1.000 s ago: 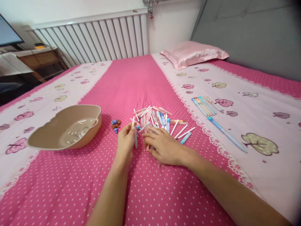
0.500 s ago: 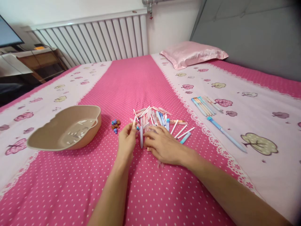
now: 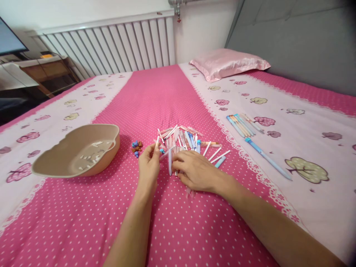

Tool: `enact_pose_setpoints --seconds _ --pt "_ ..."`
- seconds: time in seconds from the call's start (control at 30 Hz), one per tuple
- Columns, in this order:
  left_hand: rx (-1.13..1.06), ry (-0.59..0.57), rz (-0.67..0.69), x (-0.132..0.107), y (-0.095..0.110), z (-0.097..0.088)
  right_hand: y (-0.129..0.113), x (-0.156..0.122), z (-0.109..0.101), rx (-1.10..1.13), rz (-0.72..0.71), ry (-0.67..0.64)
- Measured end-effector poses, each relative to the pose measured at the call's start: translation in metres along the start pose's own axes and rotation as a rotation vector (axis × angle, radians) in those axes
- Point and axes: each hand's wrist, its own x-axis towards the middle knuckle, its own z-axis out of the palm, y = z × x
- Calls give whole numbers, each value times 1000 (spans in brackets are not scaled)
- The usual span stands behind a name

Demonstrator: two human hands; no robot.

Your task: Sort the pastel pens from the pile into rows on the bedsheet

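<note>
Between the thumb and fingers of my left hand [image 3: 148, 159] is a slim pale-orange pen part [image 3: 157, 143] with a white upper end, held nearly upright. My right hand [image 3: 191, 168] is over the near side of a pile of pen parts [image 3: 182, 137], its fingers bent and pressed together. Whatever they grip is hidden. A translucent stick [image 3: 167, 152] slants between both hands. Just left of the right fingertips lies a pale-blue pen barrel [image 3: 170, 163]. The pile mixes white refills [image 3: 216, 155], pink barrels and blue barrels.
Left of the pile is a small group of blue and brown pieces [image 3: 136, 148], then a beige basin [image 3: 75, 148] holding small white bits. Assembled-looking pens [image 3: 241, 125] are lined up at right, with a long blue pen [image 3: 268, 159] nearer. Farther back lies a pink pillow [image 3: 228, 63].
My left hand has shifted slightly left with its pen part. A translucent stick now slants between the hands, and an orange piece by my right fingers is no longer visible.
</note>
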Motion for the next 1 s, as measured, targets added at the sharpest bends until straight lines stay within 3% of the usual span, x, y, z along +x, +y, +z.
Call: enact_pose_setpoints --seconds 0.37,0.6,0.8,1.0 --pt "58 -19 99 0 1 0 2 0 0 49 13 24" --pt "36 -83 152 0 3 3 4 3 1 196 -22 76" --pt "51 -125 194 -1 2 3 6 6 -8 412 -27 304" --pt "296 -91 327 -1 -2 -1 14 4 -15 384 156 602"
